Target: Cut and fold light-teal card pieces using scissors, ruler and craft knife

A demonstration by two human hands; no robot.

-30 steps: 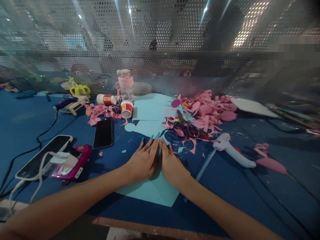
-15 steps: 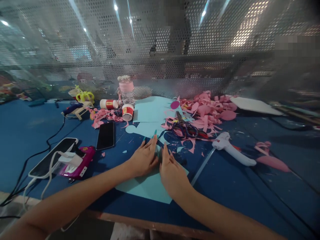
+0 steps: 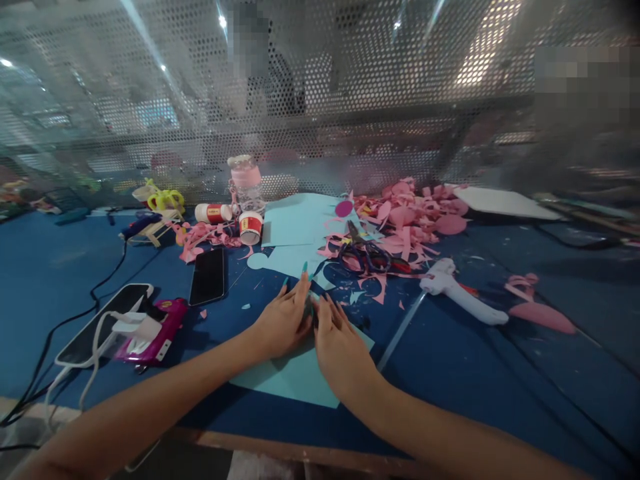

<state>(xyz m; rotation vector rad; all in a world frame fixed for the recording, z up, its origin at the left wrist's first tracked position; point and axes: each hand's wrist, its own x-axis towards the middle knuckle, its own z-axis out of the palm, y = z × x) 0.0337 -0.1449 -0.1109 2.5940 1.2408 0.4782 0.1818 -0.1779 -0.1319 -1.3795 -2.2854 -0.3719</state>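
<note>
From my feed I can't tell whether left hand or right hand grips the blue sheet near the surface's front edge; uneven pressure could skew it.

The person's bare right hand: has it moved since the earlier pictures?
Yes. Judged against the scissors with dark blue looped handles, the bare right hand has drawn back slightly, toward the near edge of the flat blue table.

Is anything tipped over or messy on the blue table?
Yes: a red-and-white cup lies on its side left of the bottle, though cups usually stand upright. Pink scraps also lie heaped messily beside the scissors.
</note>
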